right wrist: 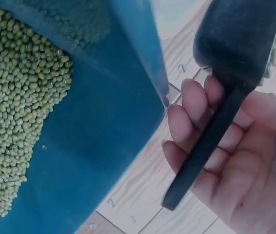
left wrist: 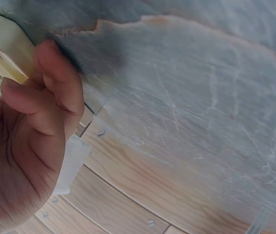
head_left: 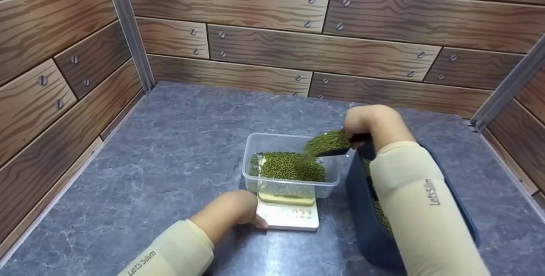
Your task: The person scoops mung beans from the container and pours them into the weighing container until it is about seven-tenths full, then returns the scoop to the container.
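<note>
My right hand [head_left: 368,120] grips the handle of a black scoop [right wrist: 238,41], its fingers wrapped round it. Green mung beans [head_left: 328,141] lie heaped on the scoop and spill from its tip into a clear plastic container [head_left: 250,156]. A layer of mung beans [head_left: 283,166] covers part of the container's bottom. That container sits on a white kitchen scale [head_left: 289,220] with a lit display, its digits blurred. At the scale's near left corner, my left hand [head_left: 236,207] holds the edge between thumb and curled fingers.
A deep blue bin [head_left: 362,220] stands to the right of the scale, under my right forearm, with more mung beans [right wrist: 18,107] inside. Wood-patterned walls [head_left: 255,41] enclose the grey marbled table [head_left: 179,139] at the back and both sides.
</note>
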A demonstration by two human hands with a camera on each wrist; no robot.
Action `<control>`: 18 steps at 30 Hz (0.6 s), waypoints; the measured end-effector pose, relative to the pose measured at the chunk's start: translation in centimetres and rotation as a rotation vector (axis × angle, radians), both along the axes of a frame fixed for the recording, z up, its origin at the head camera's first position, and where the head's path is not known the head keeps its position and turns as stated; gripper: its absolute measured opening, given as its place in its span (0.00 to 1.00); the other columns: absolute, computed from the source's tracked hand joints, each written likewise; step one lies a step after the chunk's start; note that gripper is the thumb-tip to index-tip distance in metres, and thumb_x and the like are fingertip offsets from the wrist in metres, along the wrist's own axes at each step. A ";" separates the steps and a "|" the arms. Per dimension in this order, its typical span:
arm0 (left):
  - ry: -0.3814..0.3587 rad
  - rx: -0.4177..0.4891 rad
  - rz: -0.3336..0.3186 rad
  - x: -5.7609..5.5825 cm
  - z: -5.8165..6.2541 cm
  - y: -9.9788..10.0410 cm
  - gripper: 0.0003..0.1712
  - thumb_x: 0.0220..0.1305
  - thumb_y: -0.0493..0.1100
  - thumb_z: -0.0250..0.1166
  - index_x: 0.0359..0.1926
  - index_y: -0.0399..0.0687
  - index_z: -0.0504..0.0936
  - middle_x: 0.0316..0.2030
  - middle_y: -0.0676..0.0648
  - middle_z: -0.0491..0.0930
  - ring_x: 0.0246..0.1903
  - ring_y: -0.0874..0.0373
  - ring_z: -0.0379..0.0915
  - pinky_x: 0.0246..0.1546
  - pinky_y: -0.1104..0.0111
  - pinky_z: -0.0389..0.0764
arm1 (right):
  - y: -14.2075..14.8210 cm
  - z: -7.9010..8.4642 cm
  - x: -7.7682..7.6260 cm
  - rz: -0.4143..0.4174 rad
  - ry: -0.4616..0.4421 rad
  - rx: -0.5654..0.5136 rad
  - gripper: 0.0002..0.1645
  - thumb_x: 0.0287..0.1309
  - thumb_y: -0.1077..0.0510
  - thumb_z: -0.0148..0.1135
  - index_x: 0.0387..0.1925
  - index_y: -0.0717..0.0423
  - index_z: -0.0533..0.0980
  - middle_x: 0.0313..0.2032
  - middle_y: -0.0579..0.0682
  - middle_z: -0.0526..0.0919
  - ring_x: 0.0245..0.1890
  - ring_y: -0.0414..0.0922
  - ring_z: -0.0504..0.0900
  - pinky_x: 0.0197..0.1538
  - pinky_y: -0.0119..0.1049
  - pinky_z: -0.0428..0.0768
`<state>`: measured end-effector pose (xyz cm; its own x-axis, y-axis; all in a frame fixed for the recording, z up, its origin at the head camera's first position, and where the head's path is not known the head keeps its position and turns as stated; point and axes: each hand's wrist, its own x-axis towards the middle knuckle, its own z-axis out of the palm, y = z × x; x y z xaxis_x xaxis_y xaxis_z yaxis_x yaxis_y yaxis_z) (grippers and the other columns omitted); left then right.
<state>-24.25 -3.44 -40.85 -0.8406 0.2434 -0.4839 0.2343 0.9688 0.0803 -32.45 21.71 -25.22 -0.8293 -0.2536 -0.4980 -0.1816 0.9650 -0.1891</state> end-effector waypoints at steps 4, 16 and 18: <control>0.000 0.003 0.003 -0.1 0.0 0.0 0.39 0.45 0.69 0.63 0.36 0.35 0.79 0.36 0.41 0.80 0.43 0.47 0.75 0.52 0.55 0.72 | -1.0 0.2 0.1 0.072 0.061 0.076 0.15 0.46 0.70 0.47 0.11 0.57 0.74 0.11 0.44 0.71 0.11 0.38 0.68 0.19 0.26 0.68; 0.012 -0.017 -0.037 0.0 0.1 0.1 0.34 0.48 0.68 0.63 0.26 0.36 0.78 0.28 0.44 0.78 0.35 0.50 0.75 0.49 0.59 0.74 | -5.0 0.2 1.7 0.222 0.514 0.358 0.09 0.46 0.53 0.67 0.20 0.52 0.77 0.26 0.49 0.79 0.26 0.48 0.77 0.31 0.47 0.78; 0.015 -0.016 -0.034 0.0 0.1 0.1 0.35 0.47 0.68 0.63 0.27 0.36 0.78 0.29 0.43 0.78 0.36 0.50 0.75 0.50 0.59 0.74 | -5.4 0.2 1.8 0.237 0.544 0.379 0.09 0.46 0.54 0.67 0.21 0.53 0.77 0.26 0.49 0.79 0.26 0.48 0.77 0.31 0.47 0.79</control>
<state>-24.23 -3.32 -40.73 -0.8391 0.2639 -0.4757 0.2678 0.9615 0.0611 -30.63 16.34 -24.99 -0.9294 -0.3496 -0.1183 -0.3689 0.8690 0.3297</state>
